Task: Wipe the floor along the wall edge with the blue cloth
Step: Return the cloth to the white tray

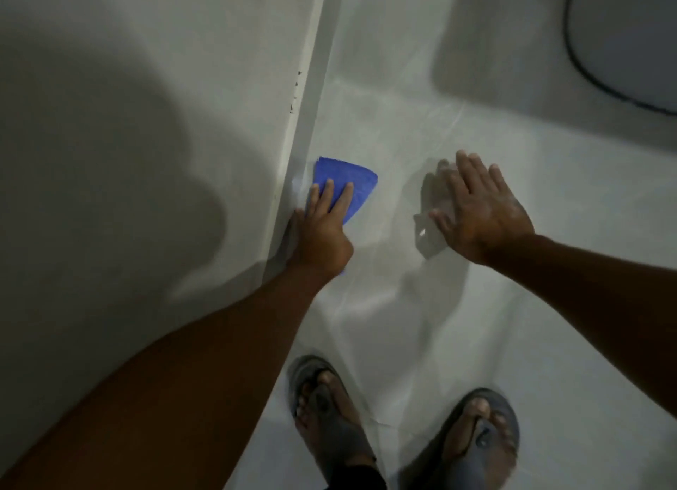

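The blue cloth (353, 180) lies flat on the glossy white floor (421, 324), tight against the white skirting (304, 130) at the foot of the wall. My left hand (322, 229) presses down on the cloth's near half, fingers spread over it, its side touching the skirting. The far part of the cloth shows beyond my fingertips. My right hand (480, 211) hovers to the right over the floor, palm down, fingers apart, holding nothing.
The grey-white wall (128, 123) fills the left side. A rounded white object with a dark rim (630, 42) sits at the top right. My two feet in grey sandals (326, 423) (480, 438) stand on the floor near the bottom.
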